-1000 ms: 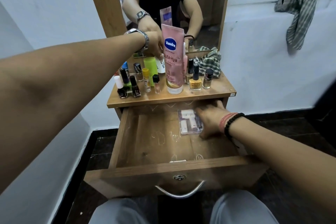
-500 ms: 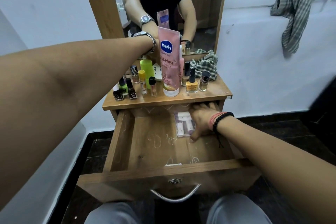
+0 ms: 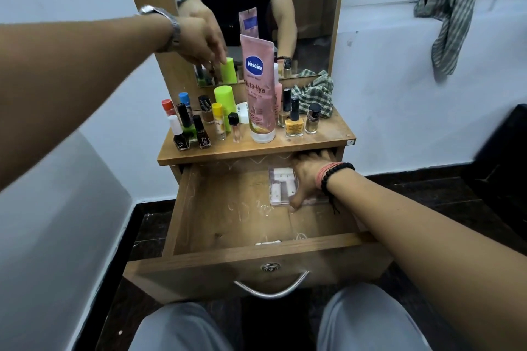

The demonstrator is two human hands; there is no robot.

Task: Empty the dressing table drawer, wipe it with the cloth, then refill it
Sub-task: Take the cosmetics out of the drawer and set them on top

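The left hand (image 3: 199, 43) has lifted, fingers loose and empty, off the tabletop bottles, while the right hand (image 3: 309, 177) still grips the clear case (image 3: 281, 185) at the far right of the drawer (image 3: 256, 251), its last item.

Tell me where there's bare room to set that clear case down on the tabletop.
Free patches: the front strip of the tabletop along its front edge, widest at the right front corner beside the brown bottle. Crowded: the left and middle, packed with nail polish bottles, the green tube and the Vaseline tube; the checked cloth fills the right rear.
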